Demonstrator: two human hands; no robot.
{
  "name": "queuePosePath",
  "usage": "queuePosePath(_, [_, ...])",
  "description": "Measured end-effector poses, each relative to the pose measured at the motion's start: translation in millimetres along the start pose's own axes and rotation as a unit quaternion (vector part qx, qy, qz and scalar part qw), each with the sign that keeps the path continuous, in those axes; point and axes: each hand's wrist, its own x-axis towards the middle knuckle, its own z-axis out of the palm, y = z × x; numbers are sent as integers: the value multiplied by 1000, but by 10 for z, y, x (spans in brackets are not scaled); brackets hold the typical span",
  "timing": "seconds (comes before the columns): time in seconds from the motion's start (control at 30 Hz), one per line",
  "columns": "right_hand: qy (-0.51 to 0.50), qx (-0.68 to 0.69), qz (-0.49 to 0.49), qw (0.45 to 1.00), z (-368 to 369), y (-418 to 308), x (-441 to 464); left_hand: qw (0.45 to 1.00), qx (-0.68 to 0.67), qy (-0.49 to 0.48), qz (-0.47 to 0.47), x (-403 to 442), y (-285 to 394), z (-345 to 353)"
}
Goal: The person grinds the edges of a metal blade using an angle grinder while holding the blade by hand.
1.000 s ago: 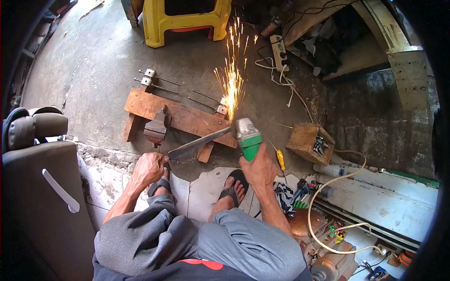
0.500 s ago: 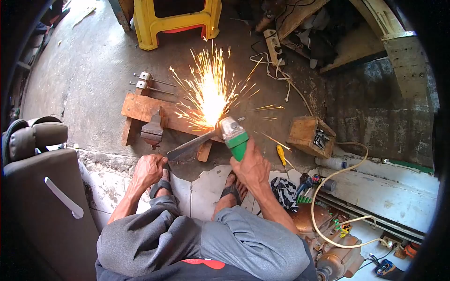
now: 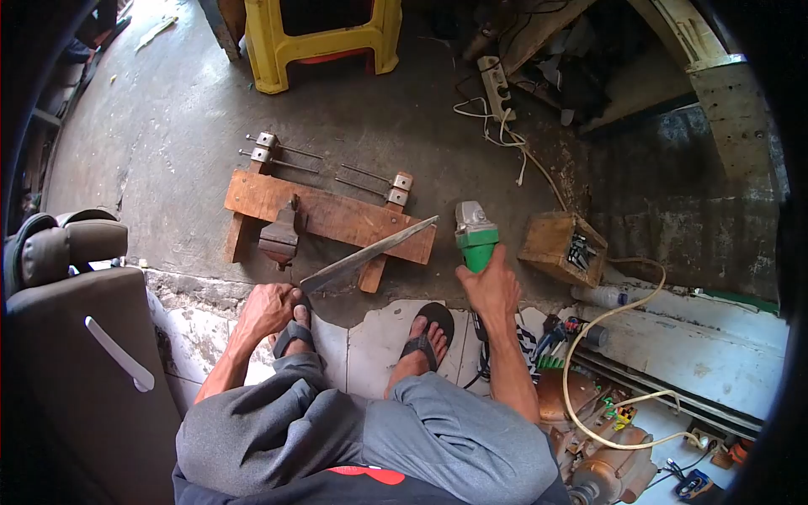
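Blade (image 3: 369,253) gripped at near end by L hand (image 3: 269,310), slanted across wooden counter (image 3: 337,215); green grinder (image 3: 477,239) gripped by R hand (image 3: 491,291), apart, right of blade.

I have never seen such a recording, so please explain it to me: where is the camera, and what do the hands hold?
No robot here: a person works bare-handed, and a camera worn on the head looks down. The left hand holds the near end of a metal blade, which reaches over a wooden beam. The right hand grips a power tool, apparently an angle grinder, apart from the blade. A vise sits at the beam's near side; a yellow stool stands on the floor beyond.
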Motion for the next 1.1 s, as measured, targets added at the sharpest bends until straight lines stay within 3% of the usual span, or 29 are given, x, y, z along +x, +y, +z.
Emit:
queuePosePath(0.23, [12,11,-57,998,135,-97,-187,1000,-5,-26,-10,110,230,4])
queuePosePath(0.43, [21,13,-122,992,270,-202,-415,997,-45,-1,64,435,369,266])
queuePosePath(0.47, [23,12,-144,989,301,-218,-437,997,-41,-59,23,494,427,233])
queuePosePath(0.57, [28,17,-172,984,296,-238,-390,997,-51,-56,34,601,439,268])
queuePosePath(0.67, [39,1,-81,996,251,-171,-209,995,-57,-65,58,633,407,248])
queuePosePath(0.77, [39,-23,-70,997,147,-231,-222,995,-45,-60,61,601,490,161])
queuePosePath(0.97, [12,-2,-160,987,328,-255,-449,994,-37,-103,28,592,576,52])
queuePosePath(1.1, [27,-5,-84,996,227,-197,-250,995,-31,-64,66,654,429,196])
